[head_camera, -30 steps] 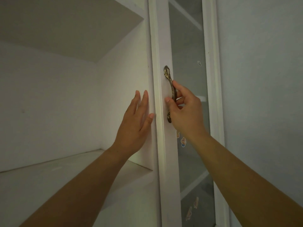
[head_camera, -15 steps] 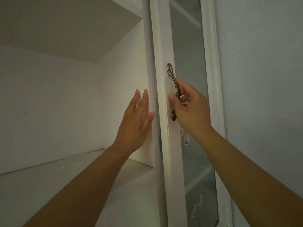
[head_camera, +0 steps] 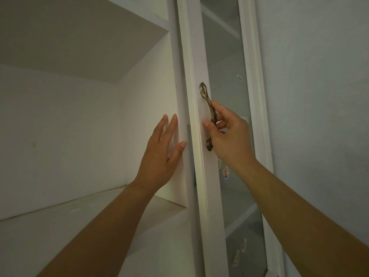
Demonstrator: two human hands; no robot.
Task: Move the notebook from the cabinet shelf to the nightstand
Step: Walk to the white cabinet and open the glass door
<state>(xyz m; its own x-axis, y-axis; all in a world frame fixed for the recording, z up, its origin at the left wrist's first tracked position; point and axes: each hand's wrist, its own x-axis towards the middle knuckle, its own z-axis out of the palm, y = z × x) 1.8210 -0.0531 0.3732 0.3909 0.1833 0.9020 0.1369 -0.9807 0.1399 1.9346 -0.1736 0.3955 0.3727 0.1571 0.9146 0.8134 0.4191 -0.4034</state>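
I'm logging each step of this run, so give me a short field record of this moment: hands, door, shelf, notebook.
left hand: open, flat against the white cabinet divider
right hand: fingers curled round the brass handle
door: glass-paned door, white frame, seen nearly edge-on, small stickers on the glass
shelf: open shelf at left, nothing visible on it
notebook: not in view
nightstand: not in view

right hand (head_camera: 229,136) gripping door handle (head_camera: 208,108), left hand (head_camera: 161,156) flat
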